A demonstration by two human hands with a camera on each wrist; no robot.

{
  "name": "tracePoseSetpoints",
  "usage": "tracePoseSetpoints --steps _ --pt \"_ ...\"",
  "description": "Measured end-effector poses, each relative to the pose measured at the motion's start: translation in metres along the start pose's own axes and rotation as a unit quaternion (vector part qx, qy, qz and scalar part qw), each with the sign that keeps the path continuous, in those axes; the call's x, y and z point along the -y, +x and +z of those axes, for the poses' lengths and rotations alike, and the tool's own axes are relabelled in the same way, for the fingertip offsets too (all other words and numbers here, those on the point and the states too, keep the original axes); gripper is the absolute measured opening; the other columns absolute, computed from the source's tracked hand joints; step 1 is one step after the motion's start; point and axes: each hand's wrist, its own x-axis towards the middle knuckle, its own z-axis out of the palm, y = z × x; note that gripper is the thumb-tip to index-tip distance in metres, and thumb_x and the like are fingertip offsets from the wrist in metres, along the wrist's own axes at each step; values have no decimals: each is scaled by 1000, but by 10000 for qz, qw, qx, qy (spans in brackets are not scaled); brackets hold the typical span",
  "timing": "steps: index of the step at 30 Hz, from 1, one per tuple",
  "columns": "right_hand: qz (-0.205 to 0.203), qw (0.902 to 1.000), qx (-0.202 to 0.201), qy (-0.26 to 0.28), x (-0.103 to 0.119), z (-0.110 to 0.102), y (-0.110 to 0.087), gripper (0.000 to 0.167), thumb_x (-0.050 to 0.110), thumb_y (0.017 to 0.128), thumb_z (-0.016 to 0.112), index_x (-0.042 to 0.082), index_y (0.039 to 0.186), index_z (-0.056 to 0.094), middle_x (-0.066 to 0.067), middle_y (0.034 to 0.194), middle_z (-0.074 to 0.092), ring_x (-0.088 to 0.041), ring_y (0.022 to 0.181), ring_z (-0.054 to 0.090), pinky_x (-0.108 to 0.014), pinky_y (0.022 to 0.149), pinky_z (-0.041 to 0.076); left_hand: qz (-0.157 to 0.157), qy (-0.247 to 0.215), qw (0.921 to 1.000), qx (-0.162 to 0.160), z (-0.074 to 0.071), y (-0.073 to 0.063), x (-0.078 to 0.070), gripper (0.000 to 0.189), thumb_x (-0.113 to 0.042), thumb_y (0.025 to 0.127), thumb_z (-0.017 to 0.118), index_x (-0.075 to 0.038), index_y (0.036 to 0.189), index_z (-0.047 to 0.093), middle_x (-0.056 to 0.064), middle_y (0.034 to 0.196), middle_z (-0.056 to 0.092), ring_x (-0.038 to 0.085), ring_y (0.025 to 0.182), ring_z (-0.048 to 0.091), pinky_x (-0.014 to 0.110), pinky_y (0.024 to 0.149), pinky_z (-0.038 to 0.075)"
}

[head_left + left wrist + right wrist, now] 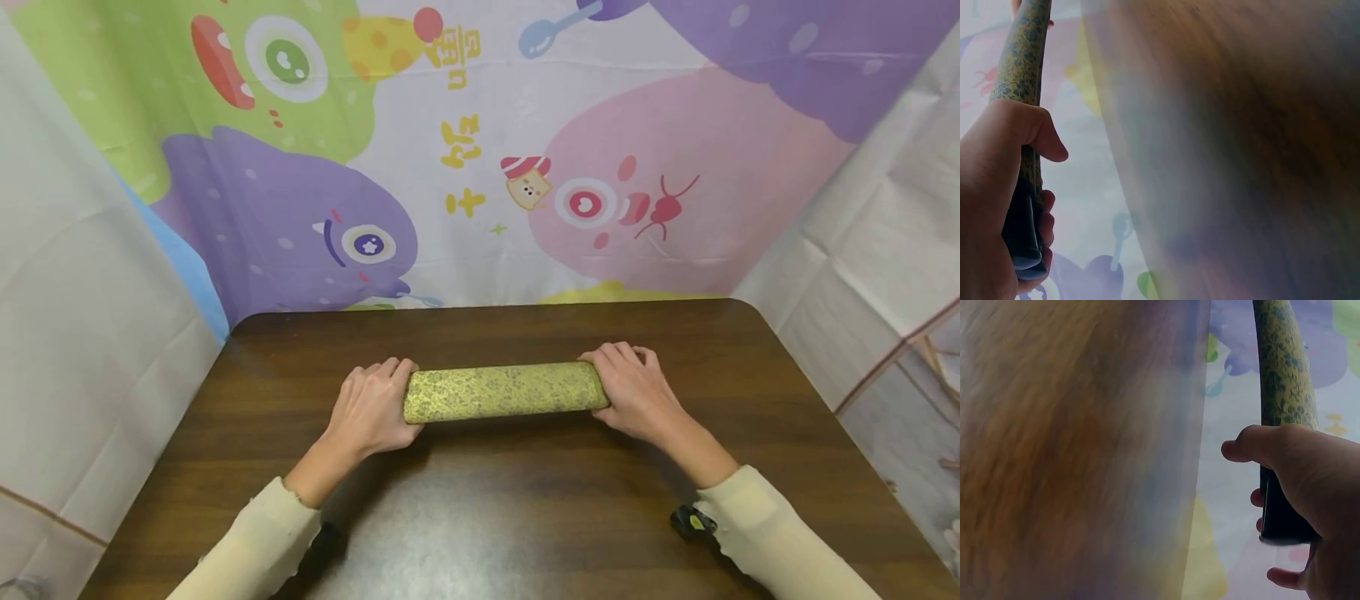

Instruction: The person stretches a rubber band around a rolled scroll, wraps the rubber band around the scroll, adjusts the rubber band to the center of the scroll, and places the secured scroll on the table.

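Observation:
A long gold box point(506, 393) with a dark floral pattern spans the space between the two hands, roughly level above the brown table point(510, 517). My left hand point(372, 407) grips its left end, fingers curled over the far side. At the other end, my right hand point(633, 390) holds it in the same way. The left wrist view shows the left thumb point(1047, 137) lying across the patterned box point(1021, 62) near its dark end. In the right wrist view the right hand point(1310, 469) wraps the box's other black end point(1282, 515). The box's underside is mostly hidden.
Behind the table's far edge hangs a white cloth point(480, 250) printed with cartoon monsters. Pale sheets point(75, 275) close in the left side, and another sheet point(862, 250) the right. A small black device point(693, 522) sits at the right wrist.

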Motion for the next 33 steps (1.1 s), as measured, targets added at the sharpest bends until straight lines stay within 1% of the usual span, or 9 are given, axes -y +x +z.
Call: tracePoseSetpoints --steps 6,8,11,13,17,20,26,28,33 --pt "-227 9996 -134 -104 8 0 3 87 20 69 109 9 143 65 -12 133 73 -38 130 65 -72 111 50 69 12 9999 -101 3 2 -2 67 -39 62 98 -8 115 71 8 92 75 31 72 69 43 60 53" --pt "-204 9997 -134 -102 8 -1 4 89 20 70 109 9 146 64 -12 133 73 -38 130 65 -72 110 50 44 19 10000 -78 3 2 -2 68 -39 61 99 -8 115 71 8 93 76 31 72 70 43 61 54" --pt "-41 9999 -92 -51 5 -3 3 89 21 71 109 10 147 64 -12 134 73 -39 130 65 -73 110 50 -25 49 10000 -15 3 2 0 72 -41 60 101 -8 116 71 8 94 76 31 73 70 43 62 54" --pt "52 10000 -52 -17 3 -4 3 88 21 71 109 10 146 65 -12 134 73 -39 130 64 -73 110 49 -62 42 10000 5 3 1 1 71 -40 59 101 -8 116 71 8 93 76 30 72 69 43 63 55" --pt "70 9999 -87 -19 1 -5 3 82 20 70 108 9 140 67 -12 132 72 -40 130 65 -73 111 48 -47 5 10000 -9 2 3 2 71 -39 60 100 -7 116 71 8 93 75 31 72 69 44 63 56" --pt "-48 9999 -95 -107 6 -3 5 84 21 70 109 9 141 66 -12 133 72 -39 131 65 -73 113 49 -8 -8 10000 7 0 2 1 70 -39 61 100 -7 117 71 9 93 76 32 73 70 44 63 56" --pt "-387 9990 -16 -240 18 1 10 90 26 71 109 8 147 63 -12 137 72 -38 133 65 -72 112 52 -94 42 9999 34 -3 -3 0 74 -39 57 101 -7 117 72 9 94 76 31 71 68 44 62 54" --pt "-353 9991 -9 -217 17 1 9 92 27 70 110 8 148 63 -12 137 72 -38 133 65 -72 112 52 -85 7 10000 24 -2 -2 0 74 -39 57 101 -7 117 72 9 94 76 31 71 68 44 63 55" --pt "-16 9999 -4 -151 5 1 4 93 24 70 110 10 149 63 -12 137 71 -39 133 64 -73 113 50 -42 -28 10000 1 1 2 -1 73 -39 59 99 -7 118 72 9 94 76 31 72 69 45 63 56"
